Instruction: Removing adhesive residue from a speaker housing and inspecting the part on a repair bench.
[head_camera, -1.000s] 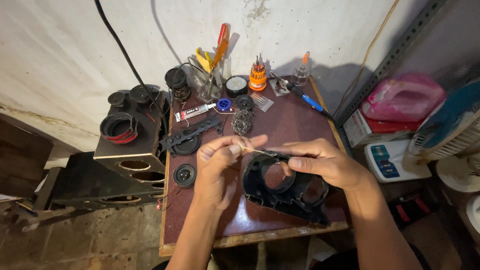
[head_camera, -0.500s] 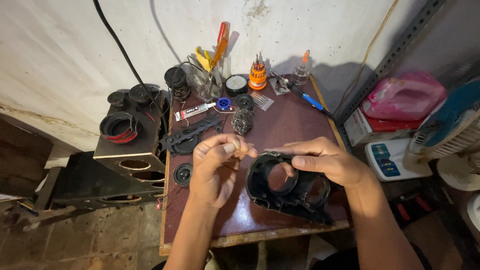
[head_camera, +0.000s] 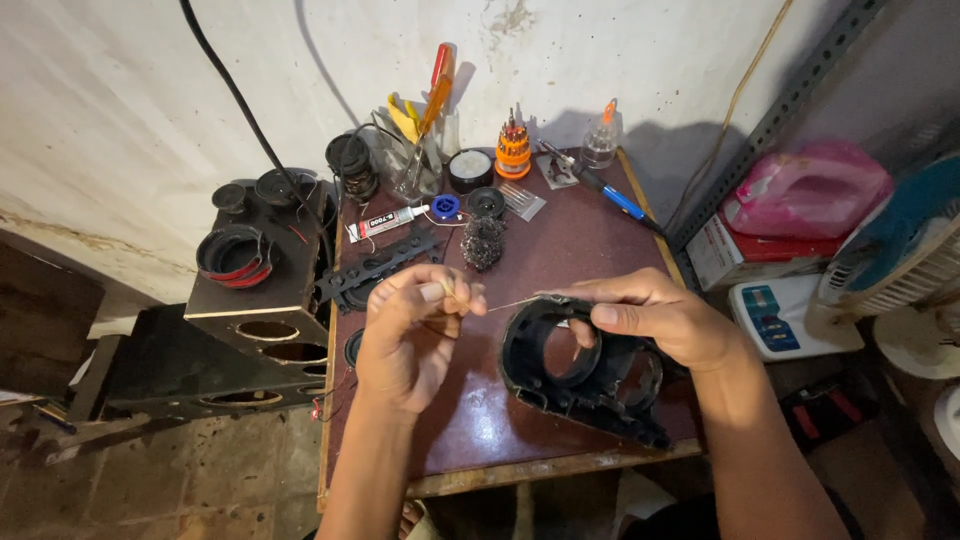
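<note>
Right under the right hand (head_camera: 655, 315) sits the black plastic housing (head_camera: 585, 375), flat on the counter (head_camera: 470, 430), with that hand's fingertips resting on its top rim and pinching one end of a thin wire (head_camera: 512, 303). Just left of it, the left hand (head_camera: 410, 335) is closed on the other end, thumb against forefinger, so the strand runs taut between them. I'd say keep the tension light and the housing pinned down so it can't skate. Beyond the hands: a steel-wool wad (head_camera: 483, 242), a glue tube (head_camera: 385, 223), and an orange screwdriver-bit set (head_camera: 513, 150) by the wall.
</note>
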